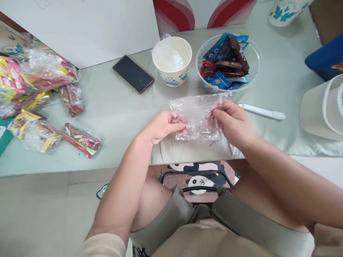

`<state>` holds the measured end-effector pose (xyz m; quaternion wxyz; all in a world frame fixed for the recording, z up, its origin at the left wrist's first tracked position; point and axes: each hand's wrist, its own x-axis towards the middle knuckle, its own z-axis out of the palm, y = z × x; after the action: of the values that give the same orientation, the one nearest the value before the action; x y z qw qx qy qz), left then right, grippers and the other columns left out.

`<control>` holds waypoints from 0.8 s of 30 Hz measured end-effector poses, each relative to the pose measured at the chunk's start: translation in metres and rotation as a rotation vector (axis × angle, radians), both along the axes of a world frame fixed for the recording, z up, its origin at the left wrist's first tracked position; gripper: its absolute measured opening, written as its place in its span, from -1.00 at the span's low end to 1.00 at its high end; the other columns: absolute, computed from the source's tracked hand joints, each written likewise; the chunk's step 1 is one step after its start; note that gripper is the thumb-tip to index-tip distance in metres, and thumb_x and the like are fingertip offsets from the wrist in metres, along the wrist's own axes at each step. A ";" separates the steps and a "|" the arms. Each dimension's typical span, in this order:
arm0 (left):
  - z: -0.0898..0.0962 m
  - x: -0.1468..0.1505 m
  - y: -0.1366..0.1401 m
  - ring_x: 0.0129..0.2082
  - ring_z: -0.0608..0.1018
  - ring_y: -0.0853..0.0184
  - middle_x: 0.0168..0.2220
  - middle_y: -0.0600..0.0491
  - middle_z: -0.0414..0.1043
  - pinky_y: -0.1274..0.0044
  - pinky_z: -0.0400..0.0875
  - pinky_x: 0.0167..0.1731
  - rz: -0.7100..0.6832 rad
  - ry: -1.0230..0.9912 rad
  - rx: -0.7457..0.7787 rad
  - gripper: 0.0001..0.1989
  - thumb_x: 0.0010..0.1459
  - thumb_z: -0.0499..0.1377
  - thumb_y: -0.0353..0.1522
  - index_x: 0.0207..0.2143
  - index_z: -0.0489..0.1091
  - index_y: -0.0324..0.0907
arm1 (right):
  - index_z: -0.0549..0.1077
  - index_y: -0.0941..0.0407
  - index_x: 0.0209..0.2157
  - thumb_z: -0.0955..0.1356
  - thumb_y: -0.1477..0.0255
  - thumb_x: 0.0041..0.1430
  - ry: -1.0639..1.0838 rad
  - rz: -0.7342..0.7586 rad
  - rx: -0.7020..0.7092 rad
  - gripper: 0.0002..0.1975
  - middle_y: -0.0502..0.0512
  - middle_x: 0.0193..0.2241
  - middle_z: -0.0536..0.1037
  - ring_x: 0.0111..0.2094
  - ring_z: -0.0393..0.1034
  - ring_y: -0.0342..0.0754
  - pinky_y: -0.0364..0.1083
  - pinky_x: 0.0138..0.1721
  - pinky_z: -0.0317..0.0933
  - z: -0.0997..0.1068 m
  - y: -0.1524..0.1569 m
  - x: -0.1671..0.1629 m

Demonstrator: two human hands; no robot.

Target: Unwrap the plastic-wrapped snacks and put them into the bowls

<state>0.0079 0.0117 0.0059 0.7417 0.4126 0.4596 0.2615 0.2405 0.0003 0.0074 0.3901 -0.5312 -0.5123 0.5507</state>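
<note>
A clear plastic bag point(199, 117) is stretched between my two hands above the table's front edge. My left hand point(164, 125) grips its left side, thumb on top and fingers partly behind the film. On the opposite side, my right hand point(233, 121) pinches the bag near its upper right corner. The bag looks flat, with nothing visible inside. Just beyond it stand a paper cup point(174, 76) with clear film over its rim and a clear plastic bowl point(255, 73) of wrapped snacks. A white-handled tool point(264, 111) lies beside my right hand, its tip hidden.
A phone point(133, 74) lies left of the cup. Bagged snacks point(45, 75) are heaped at the left, with one wrapped pack point(81, 140) nearer the edge. A white bin point(316, 110) stands at the right, and a white box point(93, 28) at the back.
</note>
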 end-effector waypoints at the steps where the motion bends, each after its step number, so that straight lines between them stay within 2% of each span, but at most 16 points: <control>1: 0.001 0.000 0.000 -0.53 0.51 0.46 -0.46 0.07 0.54 0.60 0.39 -0.51 0.016 0.024 0.040 -0.74 -0.12 0.47 -0.39 -0.36 0.50 -0.24 | 0.37 0.03 -0.31 0.39 0.26 0.20 -0.015 -0.048 0.002 -0.84 0.01 -0.44 0.52 -0.54 0.32 -0.13 -0.08 -0.50 0.22 0.000 0.001 0.000; 4: 0.004 0.001 0.000 -0.56 0.45 0.52 -0.46 0.13 0.52 0.64 0.34 -0.55 0.165 -0.004 0.154 -0.77 -0.11 0.42 -0.42 -0.39 0.45 -0.21 | 0.36 0.00 -0.20 0.40 0.27 0.21 -0.019 -0.124 -0.005 -0.81 -0.01 -0.40 0.55 -0.60 0.25 -0.17 -0.10 -0.57 0.13 -0.001 0.001 0.001; 6: 0.006 0.001 0.001 -0.52 0.52 0.47 -0.45 0.14 0.53 0.63 0.40 -0.52 0.217 -0.043 0.162 -0.73 -0.09 0.41 -0.39 -0.32 0.43 -0.18 | 0.37 -0.02 -0.12 0.44 0.24 0.17 0.021 -0.042 -0.037 -0.72 -0.02 -0.40 0.56 -0.55 0.34 -0.12 -0.09 -0.53 0.20 0.000 0.000 0.001; 8: 0.006 0.001 0.001 -0.51 0.55 0.44 -0.46 0.15 0.52 0.62 0.43 -0.52 0.190 -0.041 0.139 -0.68 -0.05 0.40 -0.36 -0.22 0.43 -0.15 | 0.42 -0.02 -0.16 0.48 0.21 0.12 0.030 0.123 -0.071 -0.70 -0.01 -0.43 0.56 -0.47 0.42 -0.07 -0.06 -0.45 0.29 0.002 -0.001 0.000; 10: 0.005 0.001 0.000 -0.59 0.52 0.44 -0.53 0.20 0.45 0.63 0.39 -0.59 0.121 -0.008 0.118 -0.66 0.01 0.39 -0.33 -0.15 0.43 -0.12 | 0.45 0.01 -0.29 0.48 0.19 0.13 -0.002 0.228 -0.067 -0.76 0.01 -0.45 0.53 -0.44 0.44 -0.05 -0.05 -0.40 0.33 0.003 -0.001 0.000; 13: 0.003 0.000 0.000 -0.70 0.45 0.45 -0.63 0.27 0.31 0.63 0.29 -0.69 0.071 -0.007 0.102 -0.69 0.07 0.38 -0.31 -0.13 0.43 -0.10 | 0.40 0.03 -0.41 0.43 0.16 0.22 -0.056 0.204 -0.028 -0.73 0.01 -0.52 0.47 -0.51 0.37 -0.10 -0.07 -0.46 0.27 0.005 -0.001 0.001; 16: 0.002 -0.003 0.002 -0.67 0.47 0.46 -0.59 0.23 0.37 0.63 0.34 -0.67 0.147 -0.057 0.087 -0.74 0.04 0.39 -0.31 -0.23 0.45 -0.12 | 0.40 0.01 -0.36 0.45 0.18 0.20 0.023 0.137 -0.024 -0.76 -0.05 -0.60 0.41 -0.60 0.27 -0.13 -0.09 -0.54 0.18 0.005 -0.002 0.002; 19: 0.005 -0.005 0.006 -0.61 0.51 0.44 -0.54 0.17 0.44 0.60 0.44 -0.60 0.186 -0.144 0.068 -0.79 -0.04 0.37 -0.31 -0.38 0.44 -0.18 | 0.44 -0.01 -0.29 0.46 0.22 0.11 0.237 0.131 -0.024 -0.80 -0.07 -0.57 0.44 -0.58 0.32 -0.11 -0.09 -0.52 0.21 0.005 -0.002 0.005; 22: 0.007 -0.007 0.009 -0.57 0.51 0.42 -0.52 0.11 0.43 0.57 0.49 -0.55 0.184 -0.233 0.065 -0.72 0.00 0.32 -0.17 -0.44 0.45 -0.21 | 0.53 0.04 -0.34 0.39 0.26 0.12 0.256 0.229 0.010 -0.84 0.04 -0.46 0.53 -0.45 0.41 -0.05 -0.04 -0.40 0.29 0.005 -0.001 0.011; 24: 0.007 -0.008 0.009 -0.54 0.49 0.45 -0.48 0.11 0.42 0.59 0.46 -0.54 0.197 -0.202 0.099 -0.71 -0.01 0.35 -0.17 -0.42 0.46 -0.22 | 0.60 0.07 -0.35 0.32 0.23 0.18 0.145 0.334 0.093 -0.74 0.11 -0.35 0.56 -0.34 0.43 0.00 0.02 -0.24 0.34 0.004 0.000 0.015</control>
<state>-0.0005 0.0203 0.0128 0.7335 0.3732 0.4073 0.3959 0.2553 0.0008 0.0111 0.3531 -0.3791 -0.5890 0.6203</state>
